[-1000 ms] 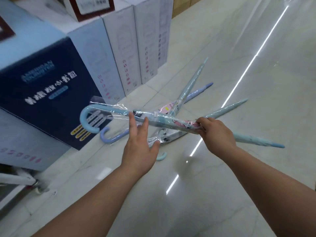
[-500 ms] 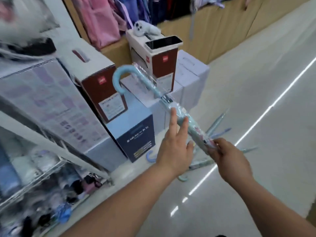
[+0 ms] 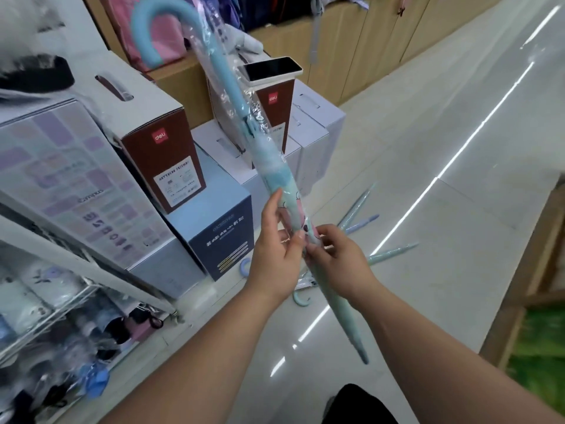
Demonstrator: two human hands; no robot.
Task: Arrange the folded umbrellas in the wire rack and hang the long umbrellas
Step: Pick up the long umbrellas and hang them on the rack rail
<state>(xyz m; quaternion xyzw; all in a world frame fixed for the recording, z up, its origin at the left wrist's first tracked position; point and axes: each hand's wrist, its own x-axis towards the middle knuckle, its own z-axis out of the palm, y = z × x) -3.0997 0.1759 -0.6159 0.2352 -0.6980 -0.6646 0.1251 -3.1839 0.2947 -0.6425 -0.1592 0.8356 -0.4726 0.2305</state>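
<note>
- Umbrella (image 3: 272, 160) shaft partly hidden by right hand (image 3: 342, 264), curled round it; left hand (image 3: 275, 258) laid straight-fingered against it.
- Umbrella held steeper than before.

Stacked boxes (image 3: 153, 154) crowding the left, wire rack (image 3: 49, 313) below them, open floor (image 3: 458, 270) right, loose umbrellas (image 3: 393, 250) lying ahead
</note>
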